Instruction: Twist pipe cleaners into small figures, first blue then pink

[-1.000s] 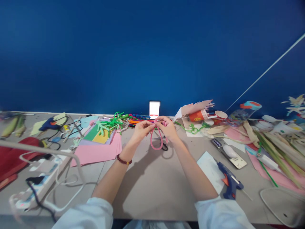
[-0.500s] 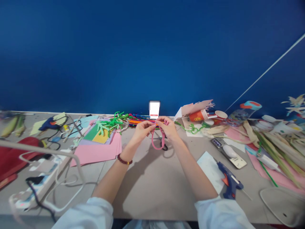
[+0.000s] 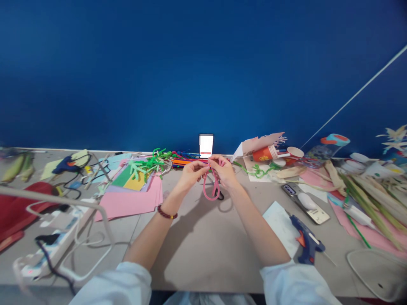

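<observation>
Both hands were raised just above the surface [image 3: 203, 258], with the left hand [image 3: 192, 173] and the right hand [image 3: 223, 171] meeting at the top of a pink pipe cleaner [image 3: 211, 188]. The fingers [image 3: 216, 162] of each hand were closed in a pinch on it, though they hid the exact crossing of the strands. Below them the pipe cleaner hung in a narrow loop, clear of the surface and just above the black handles of a pair of scissors [image 3: 218, 195].

For work like this, a firm pinch right at the crossing was the sensible hold, since the wire could spring back if gripped further down. Keeping both wrists close together and the twist small would likely leave the loop even and its fuzz unflattened.

A bunch of green pipe cleaners [image 3: 144, 166] lay on stacked pink paper [image 3: 130, 203] to the left. A blue glue gun [image 3: 307, 239] lay at the lower right, and a phone [image 3: 206, 146] stood upright at the back edge. A red bead bracelet [image 3: 167, 214] circled the left wrist.
</observation>
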Demonstrator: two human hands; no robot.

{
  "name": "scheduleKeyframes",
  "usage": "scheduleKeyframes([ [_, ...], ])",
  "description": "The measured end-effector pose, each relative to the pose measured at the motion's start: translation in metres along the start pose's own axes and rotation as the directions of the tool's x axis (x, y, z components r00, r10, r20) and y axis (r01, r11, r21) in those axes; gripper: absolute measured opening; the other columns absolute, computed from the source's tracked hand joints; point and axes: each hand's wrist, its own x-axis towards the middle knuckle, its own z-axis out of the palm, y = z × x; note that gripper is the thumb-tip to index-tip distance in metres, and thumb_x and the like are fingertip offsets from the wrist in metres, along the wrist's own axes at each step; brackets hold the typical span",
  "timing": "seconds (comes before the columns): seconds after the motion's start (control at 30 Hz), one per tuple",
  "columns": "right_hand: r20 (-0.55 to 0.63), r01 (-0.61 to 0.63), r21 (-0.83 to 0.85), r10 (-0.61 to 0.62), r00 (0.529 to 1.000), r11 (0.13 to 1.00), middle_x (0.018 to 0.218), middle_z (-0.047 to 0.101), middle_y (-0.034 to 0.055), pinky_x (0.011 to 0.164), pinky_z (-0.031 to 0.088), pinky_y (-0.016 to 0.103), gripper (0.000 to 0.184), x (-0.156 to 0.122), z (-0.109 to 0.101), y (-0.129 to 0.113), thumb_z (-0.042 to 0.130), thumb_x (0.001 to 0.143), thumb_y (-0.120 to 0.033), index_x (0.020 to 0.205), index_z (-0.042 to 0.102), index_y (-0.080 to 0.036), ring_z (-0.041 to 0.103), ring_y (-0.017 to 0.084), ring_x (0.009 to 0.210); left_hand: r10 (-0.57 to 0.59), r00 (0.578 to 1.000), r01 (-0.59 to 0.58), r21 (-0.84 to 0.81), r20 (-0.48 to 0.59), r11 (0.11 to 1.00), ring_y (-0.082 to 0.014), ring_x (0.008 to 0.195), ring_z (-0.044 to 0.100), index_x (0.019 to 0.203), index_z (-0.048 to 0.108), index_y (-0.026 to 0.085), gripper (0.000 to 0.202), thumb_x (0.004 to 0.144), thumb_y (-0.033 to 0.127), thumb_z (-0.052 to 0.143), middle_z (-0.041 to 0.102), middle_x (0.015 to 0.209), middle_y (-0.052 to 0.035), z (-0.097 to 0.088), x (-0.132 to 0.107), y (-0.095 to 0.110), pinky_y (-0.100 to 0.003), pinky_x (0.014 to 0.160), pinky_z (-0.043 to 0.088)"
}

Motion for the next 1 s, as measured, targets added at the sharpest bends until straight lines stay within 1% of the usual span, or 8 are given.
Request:
scheduleKeyframes([
  [0.13,0.005,-0.012,0.029,0.012,1.000,1.000,0.042,0.039,-0.0098,0.032,0.015,0.018,0.032,0.000,-0.001,0.002,0.077,0.062,-0.038,0.080,0.058,-0.020,0.027,0.004,0.033,-0.002,1.000,0.002,-0.009,-0.010,1.000,-0.0059,0.040,0.045,0.070,0.060,0.015,0.033,0.060,0.042,0.077,0.054,0.048,0.0031,0.000,0.000,-0.001,-0.018,0.038,0.028],
  [0.33,0.003,-0.021,0.036,0.021,1.000,0.999,0.045,0.042,-0.0089,0.033,0.017,0.018,0.032,0.002,0.000,0.008,0.077,0.061,-0.040,0.077,0.058,-0.020,0.028,0.004,0.035,-0.012,1.000,0.012,-0.010,-0.008,1.000,-0.0061,0.040,0.043,0.072,0.060,0.015,0.032,0.062,0.041,0.076,0.054,0.047,0.0028,0.000,0.001,-0.002,-0.019,0.039,0.028],
  [0.47,-0.003,-0.049,0.054,0.049,0.999,0.997,0.043,0.040,-0.0096,0.032,0.016,0.019,0.033,0.002,0.001,0.010,0.078,0.060,-0.041,0.077,0.057,-0.020,0.027,0.004,0.034,-0.008,1.000,0.008,-0.009,-0.016,1.000,-0.0063,0.040,0.043,0.072,0.060,0.015,0.030,0.063,0.040,0.075,0.053,0.047,0.0026,0.000,0.001,-0.003,-0.019,0.039,0.027],
  [0.57,-0.008,-0.046,0.074,0.046,0.999,0.996,0.042,0.039,-0.0102,0.032,0.015,0.019,0.034,0.002,0.003,0.011,0.078,0.060,-0.042,0.076,0.057,-0.020,0.025,0.003,0.032,-0.002,1.000,0.002,-0.012,-0.026,1.000,-0.0064,0.041,0.044,0.072,0.060,0.014,0.030,0.064,0.039,0.075,0.053,0.048,0.0026,0.000,0.001,-0.003,-0.020,0.040,0.027],
  [0.73,-0.021,-0.056,0.124,0.059,0.998,0.991,0.044,0.041,-0.0103,0.032,0.020,0.017,0.035,0.002,0.005,0.014,0.079,0.058,-0.040,0.075,0.057,-0.019,0.028,0.003,0.033,-0.004,1.000,0.004,-0.011,-0.024,1.000,-0.0059,0.042,0.045,0.073,0.060,0.014,0.032,0.064,0.040,0.075,0.055,0.051,0.0025,-0.001,0.000,-0.005,-0.019,0.040,0.028],
  [0.9,0.030,-0.116,0.165,0.113,0.993,0.979,0.041,0.040,-0.0113,0.033,0.018,0.017,0.037,0.005,0.002,0.017,0.080,0.057,-0.036,0.084,0.061,-0.018,0.025,0.002,0.032,-0.013,1.000,0.013,-0.011,-0.015,1.000,-0.0055,0.042,0.045,0.074,0.059,0.014,0.033,0.063,0.041,0.075,0.055,0.052,0.0032,-0.002,0.001,-0.007,-0.018,0.040,0.029],
  [1.0,0.055,-0.171,0.172,0.164,0.985,0.970,0.040,0.040,-0.0109,0.032,0.015,0.017,0.037,0.005,0.000,0.017,0.081,0.056,-0.036,0.081,0.062,-0.017,0.024,0.001,0.032,-0.011,1.000,0.011,0.002,-0.013,1.000,-0.0056,0.042,0.044,0.072,0.058,0.015,0.033,0.062,0.042,0.075,0.055,0.051,0.0034,-0.001,0.001,-0.006,-0.019,0.040,0.030],
])
